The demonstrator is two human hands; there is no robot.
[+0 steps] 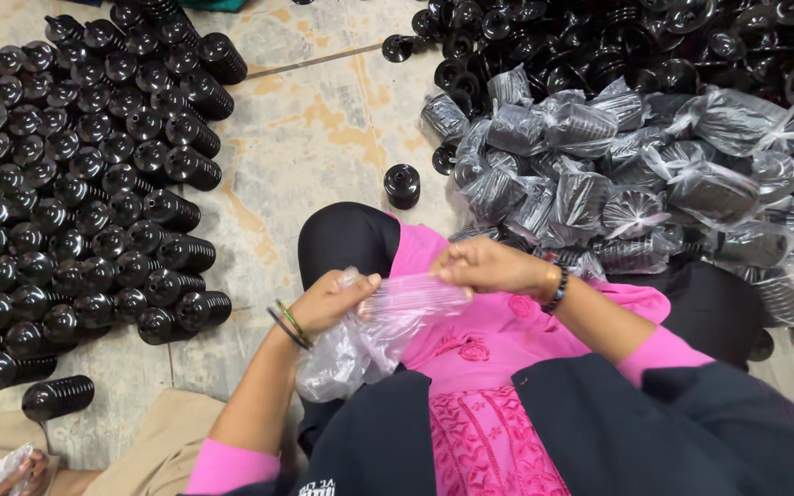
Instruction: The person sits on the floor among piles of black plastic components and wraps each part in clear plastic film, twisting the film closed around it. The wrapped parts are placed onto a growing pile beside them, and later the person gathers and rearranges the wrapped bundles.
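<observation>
clear plastic bag [388,317] | stretched between left hand [328,301], right hand [484,266]

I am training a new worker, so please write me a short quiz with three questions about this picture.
1. True or false: both hands hold the clear bag.
2. Where do the bagged parts lie: A) on the person's right, B) on the person's left, C) on the lap?
3. Fill in: the left hand wears ____ at the wrist, and the right hand wears a dark beaded bracelet.

Key: 1 true; 2 A; 3 bangles.
</observation>
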